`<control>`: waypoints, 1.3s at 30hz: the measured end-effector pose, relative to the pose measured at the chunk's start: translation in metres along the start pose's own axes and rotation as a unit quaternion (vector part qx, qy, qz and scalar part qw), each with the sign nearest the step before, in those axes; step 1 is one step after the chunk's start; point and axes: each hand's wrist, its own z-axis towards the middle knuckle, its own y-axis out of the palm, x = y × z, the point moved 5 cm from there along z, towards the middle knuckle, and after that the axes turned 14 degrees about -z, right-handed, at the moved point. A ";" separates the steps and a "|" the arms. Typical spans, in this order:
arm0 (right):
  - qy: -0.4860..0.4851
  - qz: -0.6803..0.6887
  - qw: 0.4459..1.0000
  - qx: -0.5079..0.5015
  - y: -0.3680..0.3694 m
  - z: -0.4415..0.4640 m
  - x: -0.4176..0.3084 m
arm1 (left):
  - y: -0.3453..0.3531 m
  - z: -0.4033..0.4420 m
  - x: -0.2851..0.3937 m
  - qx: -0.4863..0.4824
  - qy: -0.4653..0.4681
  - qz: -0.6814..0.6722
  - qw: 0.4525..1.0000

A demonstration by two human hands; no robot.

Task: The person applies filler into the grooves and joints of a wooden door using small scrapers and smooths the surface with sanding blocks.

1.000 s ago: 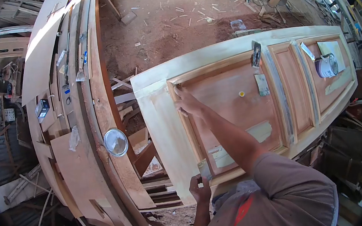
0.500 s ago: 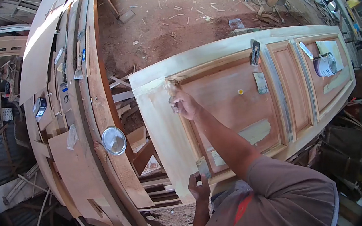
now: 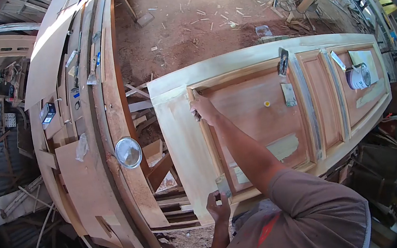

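Observation:
A pale wooden panel door [image 3: 174, 126] lies flat, its recessed panels framed by moulding. My right hand [image 3: 203, 110] is closed at the upper left inner corner of the large panel, against the moulding; what its fingers hold is too small to make out. Near the door's lower edge, my left hand [image 3: 218, 207] is closed in a pinch on a flat, smeared putty spreader [image 3: 222, 186]. On the large panel are a light filler patch [image 3: 283, 147], a small yellow-centred round spot [image 3: 267, 104], a smeared plate [image 3: 288, 94] and a dark-handled scraper [image 3: 283, 62].
An open tin [image 3: 358, 77] and a pale board [image 3: 363, 60] sit on the door's right panel. To the left, a long plank bench [image 3: 107, 100] bears a round metal lid [image 3: 128, 152], a blue-handled scraper [image 3: 94, 69] and a small box [image 3: 47, 113]. Wood scraps litter the ground [image 3: 187, 27].
My right hand has moved slightly up along the moulding into the corner. My left hand keeps its pinch on the spreader. The view has shifted a little.

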 end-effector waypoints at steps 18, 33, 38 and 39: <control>-0.085 -0.319 0.943 0.040 -0.051 -0.015 -0.001 | 0.008 0.002 0.008 -0.012 -0.013 -0.005 1.000; -0.147 -0.440 0.884 0.062 -0.058 0.005 -0.022 | 0.005 0.000 0.004 0.000 -0.003 -0.016 1.000; -0.094 -0.477 0.874 -0.011 -0.064 -0.007 -0.029 | 0.000 -0.002 0.005 0.005 0.006 -0.020 1.000; -0.104 -0.511 0.853 -0.033 -0.067 -0.009 -0.025 | -0.001 -0.002 0.003 0.005 0.006 -0.021 1.000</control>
